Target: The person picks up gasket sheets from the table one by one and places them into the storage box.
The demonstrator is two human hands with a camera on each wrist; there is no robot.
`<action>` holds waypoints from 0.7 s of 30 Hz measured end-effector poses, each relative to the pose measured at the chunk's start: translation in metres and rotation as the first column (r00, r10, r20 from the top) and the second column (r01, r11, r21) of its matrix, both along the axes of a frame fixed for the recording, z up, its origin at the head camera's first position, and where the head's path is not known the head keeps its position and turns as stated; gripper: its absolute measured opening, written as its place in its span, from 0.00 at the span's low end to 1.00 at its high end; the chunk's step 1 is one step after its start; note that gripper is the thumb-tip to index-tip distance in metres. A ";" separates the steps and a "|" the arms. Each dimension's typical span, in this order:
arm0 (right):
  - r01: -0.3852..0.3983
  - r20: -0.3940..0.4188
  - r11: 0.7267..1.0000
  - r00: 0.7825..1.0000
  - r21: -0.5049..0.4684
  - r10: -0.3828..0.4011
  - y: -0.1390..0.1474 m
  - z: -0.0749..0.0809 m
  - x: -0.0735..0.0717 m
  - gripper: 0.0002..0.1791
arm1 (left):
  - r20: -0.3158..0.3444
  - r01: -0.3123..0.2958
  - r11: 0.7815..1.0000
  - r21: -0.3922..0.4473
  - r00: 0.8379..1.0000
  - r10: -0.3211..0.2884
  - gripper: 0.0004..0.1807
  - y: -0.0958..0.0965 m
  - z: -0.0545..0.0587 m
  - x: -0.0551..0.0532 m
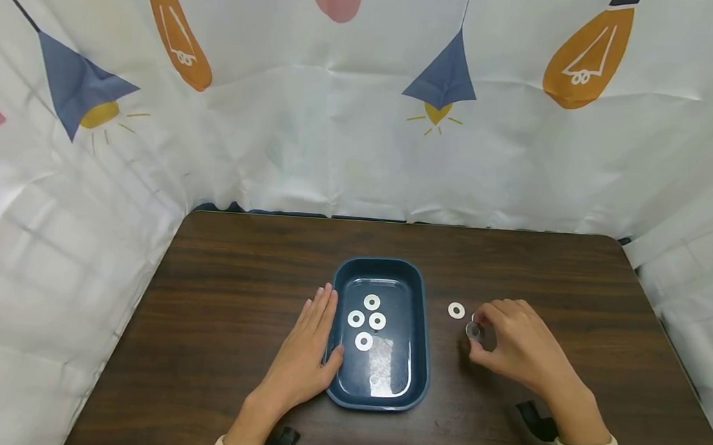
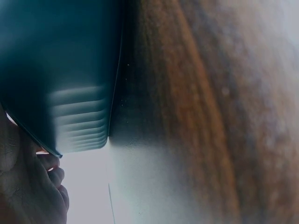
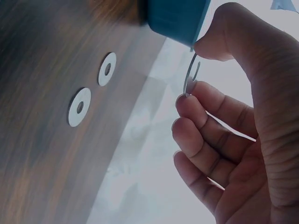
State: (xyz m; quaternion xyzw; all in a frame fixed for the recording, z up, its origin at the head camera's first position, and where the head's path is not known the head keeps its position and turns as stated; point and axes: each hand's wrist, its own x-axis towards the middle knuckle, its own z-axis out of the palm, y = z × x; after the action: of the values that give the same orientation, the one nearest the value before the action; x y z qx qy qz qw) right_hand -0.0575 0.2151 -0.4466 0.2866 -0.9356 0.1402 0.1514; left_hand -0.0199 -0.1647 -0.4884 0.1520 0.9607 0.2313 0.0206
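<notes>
My right hand [image 1: 518,344] pinches a flat metal washer [image 3: 190,74] between thumb and fingertips, above the table to the right of the tray. Two more washers lie flat on the wood: one washer [image 1: 456,311] shows fully in the head view, and the other washer [image 3: 79,107] is clear in the right wrist view. Inside the dark blue tray [image 1: 420,372], several washers [image 1: 363,341] sit toward the far left part. With its fingers straight, my left hand [image 1: 303,357] rests along the tray's left rim, the thumb at the edge.
The brown wooden table [image 1: 233,296] has rounded far corners. A white curtain [image 1: 337,145] printed with lamps and bulbs hangs behind it and along both sides.
</notes>
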 end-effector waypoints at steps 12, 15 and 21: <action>-0.028 0.007 0.999 1.000 -0.035 0.028 -0.010 0.003 -0.006 0.12 | 0.005 -0.001 1.000 0.006 1.000 0.001 0.52 -0.001 0.000 0.001; -0.036 0.003 0.998 0.999 -0.044 0.036 -0.014 0.004 -0.008 0.12 | 0.010 -0.003 1.000 0.002 1.000 0.003 0.52 -0.001 0.001 0.000; -0.043 0.001 0.998 0.999 -0.049 0.043 -0.023 0.011 -0.011 0.13 | 0.032 -0.009 1.000 0.005 0.999 0.009 0.51 -0.001 0.002 0.001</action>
State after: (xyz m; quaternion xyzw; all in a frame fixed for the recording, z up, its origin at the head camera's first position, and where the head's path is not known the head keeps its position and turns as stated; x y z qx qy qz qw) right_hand -0.0688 0.1920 -0.4360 0.3028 -0.9256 0.1667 0.1542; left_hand -0.0185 -0.1656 -0.4867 0.1441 0.9603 0.2362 0.0347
